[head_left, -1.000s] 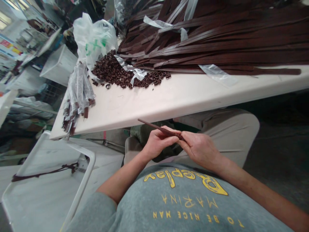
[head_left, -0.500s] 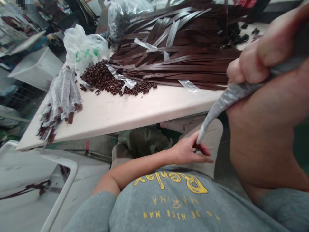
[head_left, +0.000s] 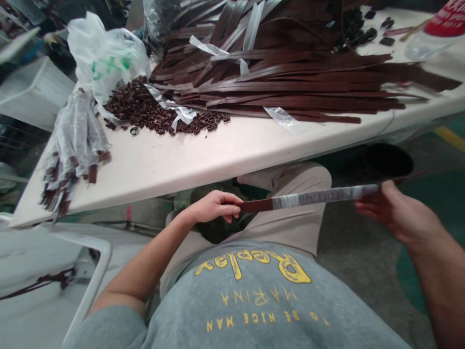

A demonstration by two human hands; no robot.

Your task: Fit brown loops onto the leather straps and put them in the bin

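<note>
A brown strap (head_left: pixel 256 205), partly covered by a clear plastic sleeve (head_left: pixel 319 195), stretches between my hands above my lap. My left hand (head_left: pixel 219 206) pinches its bare brown end between thumb and fingers. At the far right my right hand (head_left: pixel 403 213) is closed around the sleeved end, somewhat blurred. On the table (head_left: pixel 174 162), beyond my hands, lies a thick pile of loose brown straps (head_left: pixel 290 92). Several sleeved straps (head_left: pixel 78 135) hang in a bundle over the table's left end.
Small brown loops (head_left: pixel 145 109) are heaped beside a white plastic bag (head_left: pixel 107 58). Black pieces (head_left: pixel 358 34) and a red-topped bottle (head_left: pixel 445 29) sit at the back right. A white-framed cart (head_left: pixel 98 271) stands at lower left; a dark bin (head_left: pixel 388 160) is on the floor.
My right hand has moved away from the camera, down to lap height. My left hand has shifted left, and the sleeved strap now runs nearly level, its brown end showing.
</note>
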